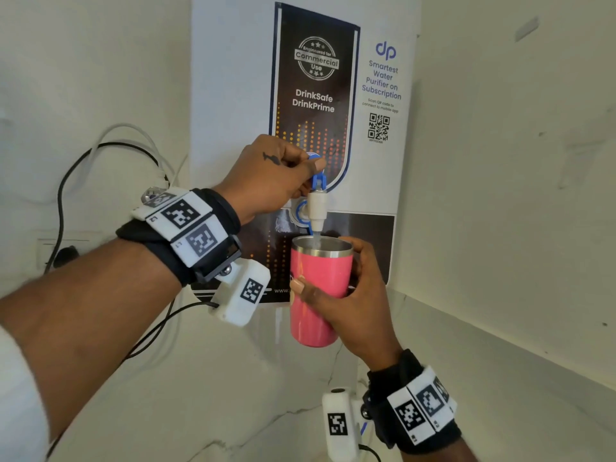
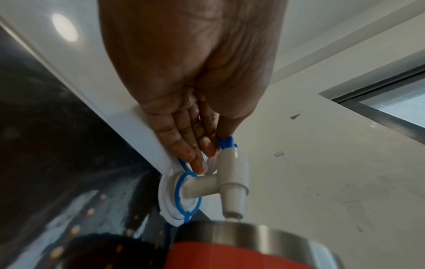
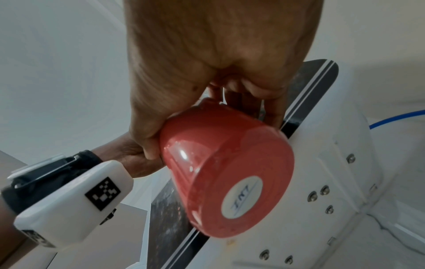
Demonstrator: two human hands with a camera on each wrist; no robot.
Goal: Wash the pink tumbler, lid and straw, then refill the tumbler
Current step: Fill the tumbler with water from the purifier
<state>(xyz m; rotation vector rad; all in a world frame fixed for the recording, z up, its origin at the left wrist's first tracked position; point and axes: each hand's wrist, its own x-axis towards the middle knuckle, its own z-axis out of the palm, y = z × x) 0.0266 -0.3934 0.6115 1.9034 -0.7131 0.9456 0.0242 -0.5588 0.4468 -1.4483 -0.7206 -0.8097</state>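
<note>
The pink tumbler [image 1: 316, 295] with a steel rim has no lid on and hangs in the air under the purifier's white tap [image 1: 316, 208]. My right hand [image 1: 346, 295] grips its body, thumb in front and fingers round the back. Water runs from the spout into the open mouth. My left hand [image 1: 300, 165] pinches the blue tap lever [image 1: 316, 176] above. The left wrist view shows the lever [image 2: 226, 142] at my fingertips [image 2: 200, 163], the tap [image 2: 232, 182] and the tumbler's rim [image 2: 241, 234] below. In the right wrist view the tumbler's base [image 3: 230, 182] faces the camera. Lid and straw are out of view.
The water purifier [image 1: 310, 95] hangs on the white wall, with black and white cables [image 1: 66, 181] and a socket [image 1: 66, 251] to its left. A pale marble counter [image 1: 466, 361] runs below and to the right. A blue tube [image 3: 395, 118] leaves the purifier's underside.
</note>
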